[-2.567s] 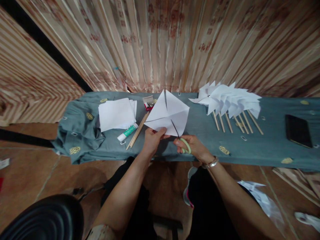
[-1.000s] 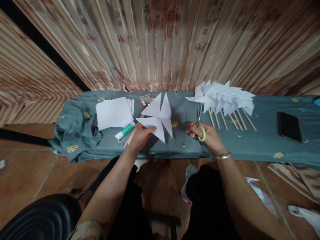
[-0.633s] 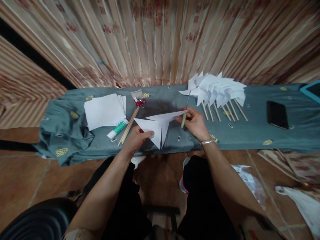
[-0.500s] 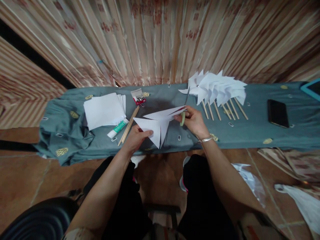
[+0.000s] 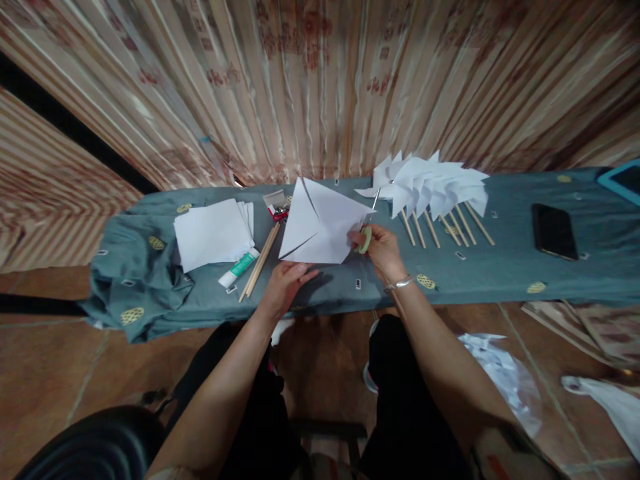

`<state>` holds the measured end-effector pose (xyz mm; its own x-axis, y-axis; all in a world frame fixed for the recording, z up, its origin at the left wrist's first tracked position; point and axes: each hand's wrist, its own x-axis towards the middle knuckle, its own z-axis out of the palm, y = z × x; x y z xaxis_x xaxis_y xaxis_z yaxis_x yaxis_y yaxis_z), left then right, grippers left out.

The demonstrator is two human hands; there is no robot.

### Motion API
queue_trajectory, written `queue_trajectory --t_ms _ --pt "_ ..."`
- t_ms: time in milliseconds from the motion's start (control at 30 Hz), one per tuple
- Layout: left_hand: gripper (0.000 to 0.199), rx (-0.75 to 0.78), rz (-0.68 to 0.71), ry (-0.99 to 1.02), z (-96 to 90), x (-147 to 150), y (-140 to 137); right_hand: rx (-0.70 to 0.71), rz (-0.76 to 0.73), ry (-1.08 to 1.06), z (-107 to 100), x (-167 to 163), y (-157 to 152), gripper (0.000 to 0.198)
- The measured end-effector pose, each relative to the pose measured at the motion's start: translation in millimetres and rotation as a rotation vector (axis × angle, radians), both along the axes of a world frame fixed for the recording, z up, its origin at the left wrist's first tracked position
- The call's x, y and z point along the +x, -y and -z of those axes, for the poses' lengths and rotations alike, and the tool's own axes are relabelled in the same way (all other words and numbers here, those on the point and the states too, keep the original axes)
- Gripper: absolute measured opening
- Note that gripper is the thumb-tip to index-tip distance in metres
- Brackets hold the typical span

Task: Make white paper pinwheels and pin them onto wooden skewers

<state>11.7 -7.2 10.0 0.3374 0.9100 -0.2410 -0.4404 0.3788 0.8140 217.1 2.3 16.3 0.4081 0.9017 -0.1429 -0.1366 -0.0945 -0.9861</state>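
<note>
A white paper square (image 5: 333,213) with slits cut in from its corners lies flat between my hands, above the covered bench. My right hand (image 5: 385,250) is closed round scissors (image 5: 367,239) with pale green handles, and its fingers also touch the paper's right edge. The blades point away from me, partly behind the paper. At the paper's lower left edge is my left hand (image 5: 287,287), its fingers stretched out and partly apart; it touches or nearly touches the paper.
Left of the paper are a stack of white sheets (image 5: 215,233), a glue stick (image 5: 239,268), wooden sticks (image 5: 260,261) and a small red box of metal pins (image 5: 278,208). Several paper pinwheels (image 5: 430,183) overlap at the right. Further right lies a black phone (image 5: 554,231).
The paper has been turned and now lies flatter, its slits facing left. My left hand has let go of its corner and moved to the lower edge. My right hand keeps the scissors.
</note>
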Motion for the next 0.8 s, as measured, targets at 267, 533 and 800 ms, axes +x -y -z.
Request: queue_trajectory --t_ms 267,533,800 --pt "0.066 0.133 -0.005 -0.234 1.5 16.9 3.6 -0.032 -0.004 -0.12 -2.3 -8.4 4.2 0.034" --pt "0.043 0.248 -0.084 -0.401 8.9 41.5 -0.9 -0.003 0.02 -0.113 -5.6 -15.8 3.3 0.034" --pt "0.031 0.244 -0.222 -0.445 -12.5 39.0 -32.0 0.02 0.006 -0.127 -9.4 -10.9 3.2 0.036"
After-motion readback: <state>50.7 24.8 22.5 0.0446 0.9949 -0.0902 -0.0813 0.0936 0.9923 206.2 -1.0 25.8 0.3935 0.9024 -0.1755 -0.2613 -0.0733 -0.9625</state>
